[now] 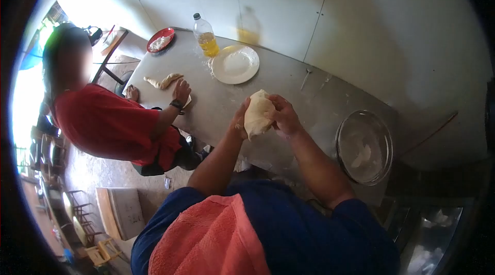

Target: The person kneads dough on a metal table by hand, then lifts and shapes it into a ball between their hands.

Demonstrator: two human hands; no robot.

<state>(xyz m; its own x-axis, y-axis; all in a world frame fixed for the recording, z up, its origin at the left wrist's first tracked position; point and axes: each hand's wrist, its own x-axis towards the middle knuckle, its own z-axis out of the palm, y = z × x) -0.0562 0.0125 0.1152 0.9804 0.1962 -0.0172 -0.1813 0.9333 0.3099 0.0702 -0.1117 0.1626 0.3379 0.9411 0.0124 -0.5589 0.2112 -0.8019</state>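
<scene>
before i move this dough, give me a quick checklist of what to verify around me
1. Dough held on both sides: ok, between the left hand and the right hand.
2. Dough's underside sound: cannot tell, hidden from this view.
3. Bottle capped: ok, and it stands beside the plate.
4. Basin bare inside: not ok, whitish residue lies in it.
5. Other person's hands clear of yours: ok, well apart, farther left at the table.
</scene>
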